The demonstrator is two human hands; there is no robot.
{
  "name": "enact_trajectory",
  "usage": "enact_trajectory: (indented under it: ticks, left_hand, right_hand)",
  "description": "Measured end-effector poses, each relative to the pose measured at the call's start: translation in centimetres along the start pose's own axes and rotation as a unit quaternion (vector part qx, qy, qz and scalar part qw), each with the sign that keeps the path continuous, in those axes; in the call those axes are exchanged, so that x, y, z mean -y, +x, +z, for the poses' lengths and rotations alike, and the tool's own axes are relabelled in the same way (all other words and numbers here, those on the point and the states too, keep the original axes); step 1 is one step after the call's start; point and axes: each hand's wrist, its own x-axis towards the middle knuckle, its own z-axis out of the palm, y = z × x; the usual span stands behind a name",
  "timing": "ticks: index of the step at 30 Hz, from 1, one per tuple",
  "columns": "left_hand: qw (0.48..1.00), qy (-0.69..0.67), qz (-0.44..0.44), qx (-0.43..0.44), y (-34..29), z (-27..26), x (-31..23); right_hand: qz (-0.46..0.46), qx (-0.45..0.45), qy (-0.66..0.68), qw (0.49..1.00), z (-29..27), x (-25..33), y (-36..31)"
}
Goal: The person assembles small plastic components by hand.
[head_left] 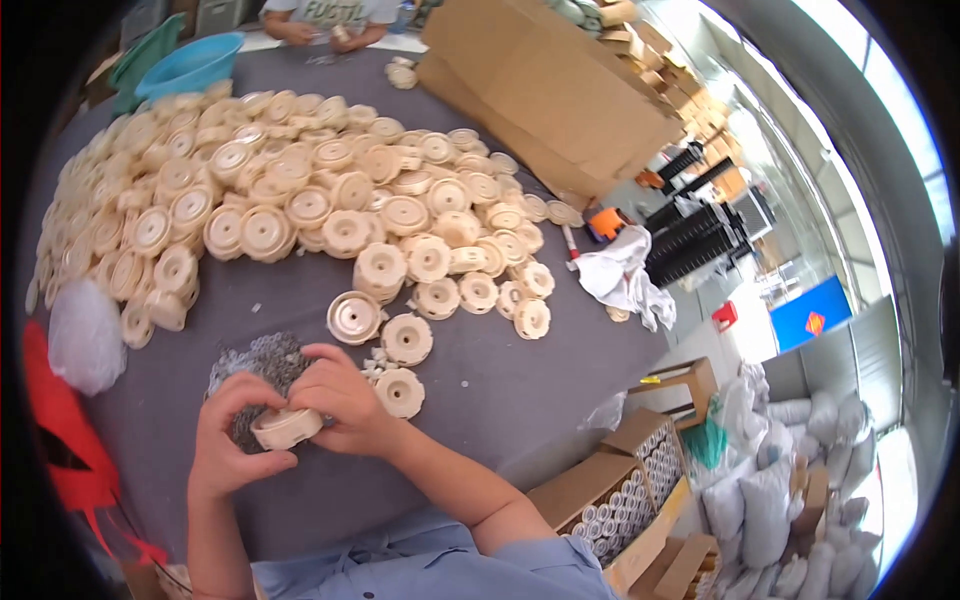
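You face a dark grey bench (480,370); to your right stretches a pale floor (695,300), and bright windows (880,75) glare at far right.

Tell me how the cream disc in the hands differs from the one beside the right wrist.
The held disc shows mostly its rim; the other disc shows its round face and dark centre hole. The held disc is in the right hand's fingers; the other disc rests on the table. Both are cream-coloured.

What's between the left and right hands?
A cream round part, with some of the grey pile of small pieces showing beyond it; seen in the head view.
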Motion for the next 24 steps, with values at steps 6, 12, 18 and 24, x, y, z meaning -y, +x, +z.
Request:
enact_trajectory:
  ticks: [6,12,18,24]
  left_hand:
    - [0.998,0.005,0.031,-0.045,0.2,1.1,1.3]
    - [0.997,-0.006,0.042,-0.068,0.2,1.1,1.9]
    - [0.993,0.033,0.087,-0.078,0.0,1.0,3.1]
    - [0.988,0.056,0.103,-0.1,0.6,1.7,2.4]
  right_hand:
    - [0.035,-0.037,-0.003,0.999,0.1,-0.4,-0.9]
    - [0.073,-0.046,0.028,0.996,0.6,-0.2,-0.8]
    - [0.105,-0.054,0.058,0.991,0.9,-0.3,-1.2]
    - [0.112,-0.057,0.039,0.991,0.9,-0.4,-1.0]
